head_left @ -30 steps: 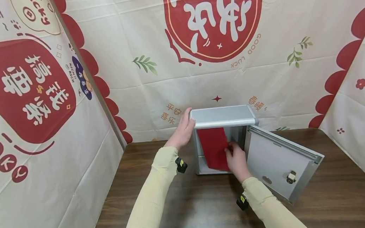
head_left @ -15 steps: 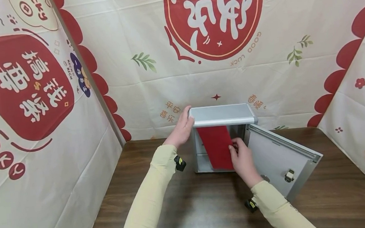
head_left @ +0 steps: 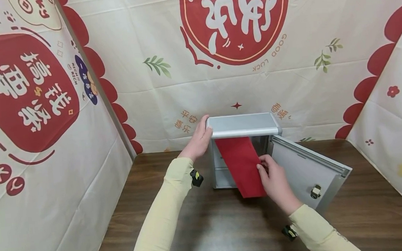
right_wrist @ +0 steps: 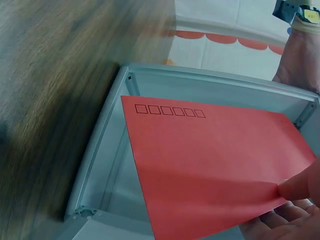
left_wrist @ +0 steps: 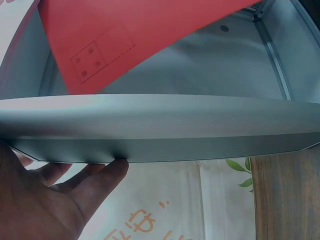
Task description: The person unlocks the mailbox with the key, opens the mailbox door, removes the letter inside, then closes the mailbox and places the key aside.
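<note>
A grey metal mailbox [head_left: 244,124] stands on the table, its lock-fitted door [head_left: 306,172] swung out to the right. My left hand [head_left: 196,141] rests on the outside of the left wall near the top, fingers mostly straight; in the left wrist view, fingertips [left_wrist: 117,167] touch that wall. A red envelope [head_left: 244,167] leans at a slant, its upper end inside the mailbox and its lower end sticking out the front. My right hand [head_left: 276,178] pinches the envelope's right edge between thumb and fingers. Printed postcode squares show on the envelope [right_wrist: 210,160] in the right wrist view.
The dark wood table [head_left: 208,234] spreads out in front of the mailbox. Printed cloth hangs behind as a back wall [head_left: 144,110], with cloth side walls [head_left: 98,156] at left and right. The open door juts toward the right forearm.
My right hand has moved toward me and to the right, drawing the envelope's lower end out past the mailbox's front edge. The left hand keeps its place on the mailbox.
</note>
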`<state>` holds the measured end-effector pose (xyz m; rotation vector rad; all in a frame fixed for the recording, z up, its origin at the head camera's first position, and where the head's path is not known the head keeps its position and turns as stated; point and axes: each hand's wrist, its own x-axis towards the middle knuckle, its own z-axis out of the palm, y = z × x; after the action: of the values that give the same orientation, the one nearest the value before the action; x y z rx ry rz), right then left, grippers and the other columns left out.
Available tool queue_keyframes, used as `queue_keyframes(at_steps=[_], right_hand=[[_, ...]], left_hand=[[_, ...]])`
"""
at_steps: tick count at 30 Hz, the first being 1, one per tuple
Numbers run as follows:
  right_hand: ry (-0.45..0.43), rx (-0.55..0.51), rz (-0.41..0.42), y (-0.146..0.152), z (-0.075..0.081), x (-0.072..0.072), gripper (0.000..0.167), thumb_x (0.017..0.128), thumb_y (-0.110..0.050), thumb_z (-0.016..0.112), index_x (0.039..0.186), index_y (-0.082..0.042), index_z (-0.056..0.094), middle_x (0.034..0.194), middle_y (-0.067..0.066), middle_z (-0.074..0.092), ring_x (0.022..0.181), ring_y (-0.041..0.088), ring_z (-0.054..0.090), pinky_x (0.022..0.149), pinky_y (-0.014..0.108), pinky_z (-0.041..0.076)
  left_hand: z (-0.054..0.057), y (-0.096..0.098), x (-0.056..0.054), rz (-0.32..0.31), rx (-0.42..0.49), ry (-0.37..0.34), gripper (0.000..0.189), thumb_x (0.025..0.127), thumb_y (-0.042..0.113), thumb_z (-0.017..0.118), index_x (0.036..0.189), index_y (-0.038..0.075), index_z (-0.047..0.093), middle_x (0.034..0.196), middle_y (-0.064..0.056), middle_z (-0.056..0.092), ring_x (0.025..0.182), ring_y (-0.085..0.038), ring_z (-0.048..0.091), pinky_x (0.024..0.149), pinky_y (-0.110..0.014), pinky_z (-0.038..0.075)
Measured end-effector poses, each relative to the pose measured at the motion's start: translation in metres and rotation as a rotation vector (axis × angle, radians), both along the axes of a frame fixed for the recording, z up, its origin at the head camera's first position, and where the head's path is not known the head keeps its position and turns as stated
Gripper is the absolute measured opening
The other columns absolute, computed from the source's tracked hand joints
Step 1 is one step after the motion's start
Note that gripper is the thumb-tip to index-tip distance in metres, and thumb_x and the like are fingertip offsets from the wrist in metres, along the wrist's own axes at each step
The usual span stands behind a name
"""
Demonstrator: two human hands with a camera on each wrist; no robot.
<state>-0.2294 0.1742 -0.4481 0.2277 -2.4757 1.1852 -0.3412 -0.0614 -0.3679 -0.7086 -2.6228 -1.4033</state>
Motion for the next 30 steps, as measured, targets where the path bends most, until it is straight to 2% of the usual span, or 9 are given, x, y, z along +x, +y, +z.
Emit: queue_keyframes(at_steps=[7, 17, 23, 30], right_hand=[[0.03, 0.059, 0.006, 0.011, -0.002, 0.011, 0.021, 0.092, 0.0, 0.058, 0.113, -0.001, 0.053, 0.099, 0.015, 0.066, 0.079, 0.023, 0.062, 0.064, 0.037, 0.051], [-0.009, 0.113, 0.023, 0.027, 0.0, 0.024, 0.022, 0.092, -0.001, 0.059, 0.112, -0.003, 0.053, 0.099, 0.013, 0.065, 0.078, 0.021, 0.061, 0.061, 0.032, 0.052], [-0.003, 0.166, 0.035, 0.033, -0.001, 0.029, 0.022, 0.091, 0.0, 0.06, 0.112, -0.003, 0.054, 0.096, 0.012, 0.065, 0.074, 0.019, 0.058, 0.059, 0.031, 0.051], [0.053, 0.328, 0.055, 0.034, -0.011, 0.034, 0.022, 0.089, -0.001, 0.063, 0.11, -0.006, 0.056, 0.091, 0.01, 0.066, 0.07, 0.018, 0.059, 0.057, 0.035, 0.051]], left_hand=[[0.0, 0.0, 0.0, 0.0, 0.002, -0.019, 0.057, 0.1, 0.032, 0.026, 0.151, 0.011, 0.015, 0.155, -0.011, 0.017, 0.14, -0.021, 0.02, 0.112, -0.038, 0.02], [-0.003, -0.001, -0.005, -0.003, 0.002, -0.02, 0.057, 0.1, 0.034, 0.026, 0.151, 0.012, 0.014, 0.155, -0.01, 0.017, 0.14, -0.021, 0.02, 0.112, -0.038, 0.02], [-0.003, -0.002, -0.004, 0.0, 0.001, -0.03, 0.058, 0.1, 0.035, 0.026, 0.152, 0.013, 0.013, 0.156, -0.009, 0.016, 0.141, -0.02, 0.018, 0.112, -0.04, 0.02], [-0.003, -0.002, -0.003, -0.001, -0.013, -0.037, 0.057, 0.1, 0.035, 0.026, 0.152, 0.015, 0.012, 0.157, -0.008, 0.014, 0.142, -0.02, 0.017, 0.113, -0.04, 0.019]])
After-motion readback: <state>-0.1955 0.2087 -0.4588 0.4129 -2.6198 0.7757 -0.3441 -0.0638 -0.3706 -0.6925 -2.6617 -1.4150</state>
